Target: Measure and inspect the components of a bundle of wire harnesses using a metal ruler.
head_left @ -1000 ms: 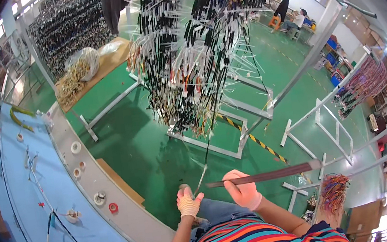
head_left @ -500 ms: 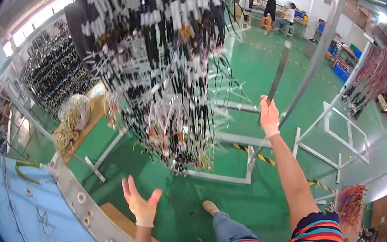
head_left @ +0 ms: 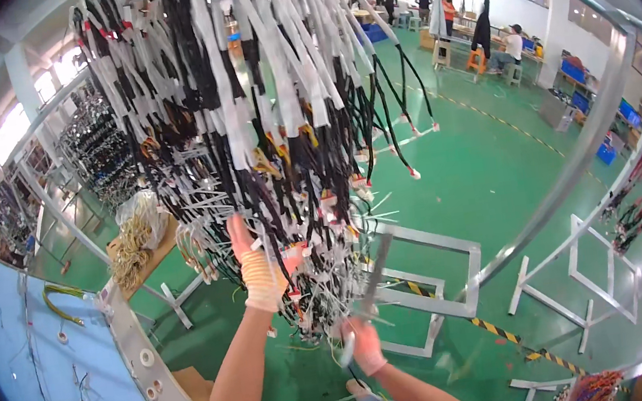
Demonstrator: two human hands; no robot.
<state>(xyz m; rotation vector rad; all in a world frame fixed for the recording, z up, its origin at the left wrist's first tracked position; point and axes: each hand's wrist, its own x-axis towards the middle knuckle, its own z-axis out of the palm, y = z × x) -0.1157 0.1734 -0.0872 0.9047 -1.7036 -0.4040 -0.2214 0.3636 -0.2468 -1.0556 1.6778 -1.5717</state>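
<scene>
A large hanging bundle of wire harnesses (head_left: pixel 287 116), with black and white sleeves and small connectors, fills the middle of the view. My left hand (head_left: pixel 260 276), in a light striped glove, is up against the bundle's lower left side. Its fingers are stretched upward and the thumb is apart, with some strands crossing the hand. Below the bundle on the right, my right hand (head_left: pixel 364 346), also gloved, is closed around the lower end of a flat metal bar (head_left: pixel 377 267). That bar tilts up to the right beside the wire ends and is blurred by motion.
Metal rack frames (head_left: pixel 475 278) stand on the green floor at the right. On the left is a blue-topped table (head_left: pixel 28 357) with tape rolls (head_left: pixel 146 358) along its edge. A bagged wire bundle (head_left: pixel 140 231) lies on a wooden board. Several people work far off.
My right hand has brought the metal bar down and left, from raised at the right to beside the bundle. My left hand has moved up to the bundle, which now appears closer.
</scene>
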